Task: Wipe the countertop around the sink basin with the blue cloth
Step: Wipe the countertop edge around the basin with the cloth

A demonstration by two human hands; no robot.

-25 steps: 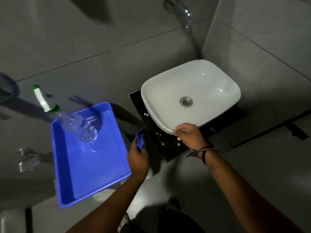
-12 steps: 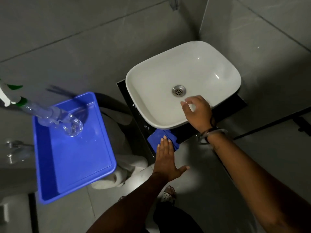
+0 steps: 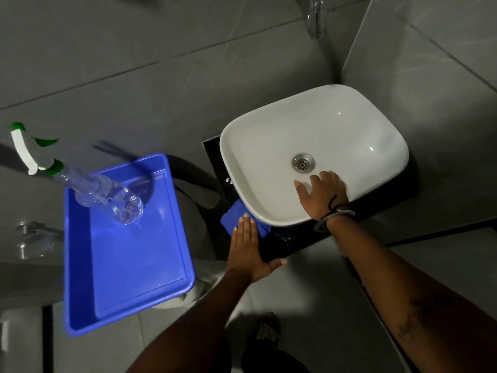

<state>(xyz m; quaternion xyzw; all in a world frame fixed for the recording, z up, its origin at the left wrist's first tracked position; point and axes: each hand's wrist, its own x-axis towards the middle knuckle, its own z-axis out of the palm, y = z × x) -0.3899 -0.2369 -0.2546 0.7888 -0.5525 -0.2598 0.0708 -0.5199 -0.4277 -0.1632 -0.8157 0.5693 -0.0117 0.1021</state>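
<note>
A white sink basin (image 3: 349, 125) sits on a small black countertop (image 3: 295, 232). The blue cloth (image 3: 234, 215) lies flat on the countertop's front left corner, partly tucked under the basin's rim. My left hand (image 3: 248, 249) presses flat on the cloth with fingers straight and together, thumb out to the right. My right hand (image 3: 321, 195) rests over the basin's near rim, fingers spread inside the bowl, holding nothing.
A blue plastic tray (image 3: 129, 265) stands to the left with a clear spray bottle (image 3: 105, 195), green and white at the nozzle, lying across its far end. A chrome tap (image 3: 314, 14) hangs above the basin. Grey tiled walls surround the sink.
The cloth went from bunched in my left hand to spread flat on the counter under my palm. My right hand slid from the basin's outer rim into the bowl.
</note>
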